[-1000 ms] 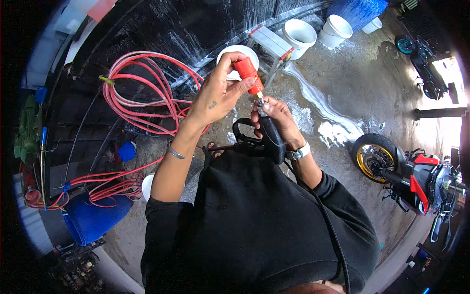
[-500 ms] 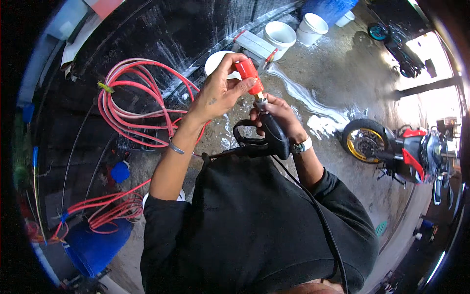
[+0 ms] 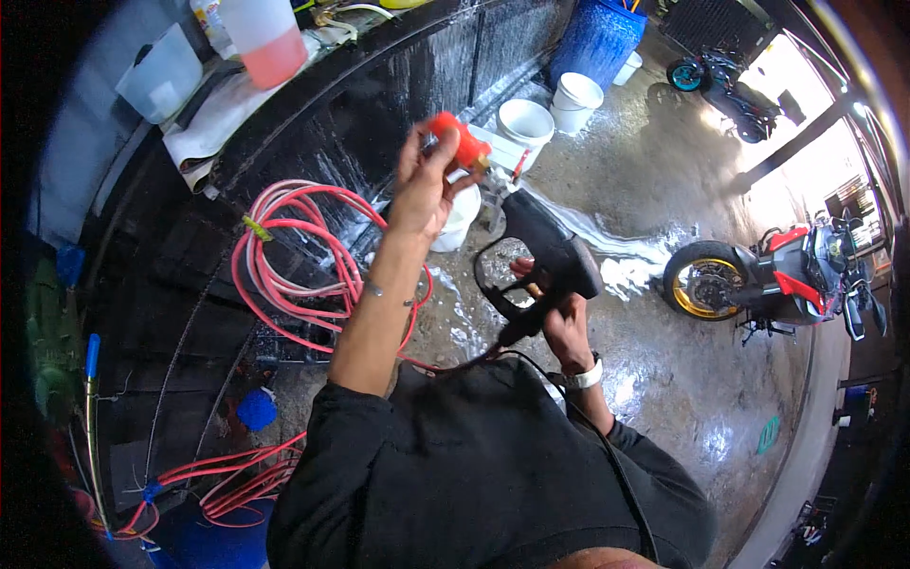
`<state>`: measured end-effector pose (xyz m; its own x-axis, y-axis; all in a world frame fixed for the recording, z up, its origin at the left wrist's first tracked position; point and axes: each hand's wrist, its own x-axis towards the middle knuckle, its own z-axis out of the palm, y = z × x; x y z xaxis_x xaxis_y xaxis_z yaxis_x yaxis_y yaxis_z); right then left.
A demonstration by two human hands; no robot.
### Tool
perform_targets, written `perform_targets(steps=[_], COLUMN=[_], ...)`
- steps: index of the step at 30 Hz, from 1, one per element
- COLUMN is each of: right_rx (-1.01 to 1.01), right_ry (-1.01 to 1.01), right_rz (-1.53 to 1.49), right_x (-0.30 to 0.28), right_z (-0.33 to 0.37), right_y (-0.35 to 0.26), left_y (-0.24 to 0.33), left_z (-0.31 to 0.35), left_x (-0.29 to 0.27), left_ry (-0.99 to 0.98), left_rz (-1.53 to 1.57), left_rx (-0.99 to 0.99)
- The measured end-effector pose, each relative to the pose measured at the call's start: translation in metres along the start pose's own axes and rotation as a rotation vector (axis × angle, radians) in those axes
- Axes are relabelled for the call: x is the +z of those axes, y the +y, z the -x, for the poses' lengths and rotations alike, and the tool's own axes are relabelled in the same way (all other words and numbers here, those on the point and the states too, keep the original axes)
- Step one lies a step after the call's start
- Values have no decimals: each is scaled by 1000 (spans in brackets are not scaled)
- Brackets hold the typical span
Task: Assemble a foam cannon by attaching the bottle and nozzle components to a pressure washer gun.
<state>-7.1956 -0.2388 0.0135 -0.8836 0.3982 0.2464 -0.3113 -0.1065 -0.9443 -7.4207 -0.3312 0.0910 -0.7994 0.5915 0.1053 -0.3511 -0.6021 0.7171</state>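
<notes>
My left hand [image 3: 423,194] is raised with its fingers closed around a red spray nozzle [image 3: 462,142], which looks slightly blurred. The nozzle sits at the metal front end of a black spray gun [image 3: 559,251] with a looped guard. Lower down, my right hand [image 3: 568,332] grips the gun around its handle, partly hidden behind it. A dark hose [image 3: 517,339] runs from the bottom of the gun.
Coiled red hose [image 3: 284,270] hangs at the left. White buckets [image 3: 524,123] and a blue barrel [image 3: 597,43] stand ahead. A motorcycle [image 3: 791,284] is parked right on the wet floor. A jug of pink liquid [image 3: 272,71] stands on a ledge.
The gun has turned and sits farther right of my left hand. My right hand has shifted down from near the gun's front to its handle. My left hand still holds the nozzle.
</notes>
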Motion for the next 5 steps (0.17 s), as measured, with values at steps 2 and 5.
perform_targets(steps=[2, 5], right_rx=[120, 300], right_ry=[193, 147], right_rz=[147, 293], right_x=[1, 0], right_z=[-10, -16], right_y=[16, 34], left_y=[-30, -64], left_z=[6, 13], left_x=[-27, -79], left_ry=[68, 266], left_rz=[59, -123], left_rx=[-19, -151])
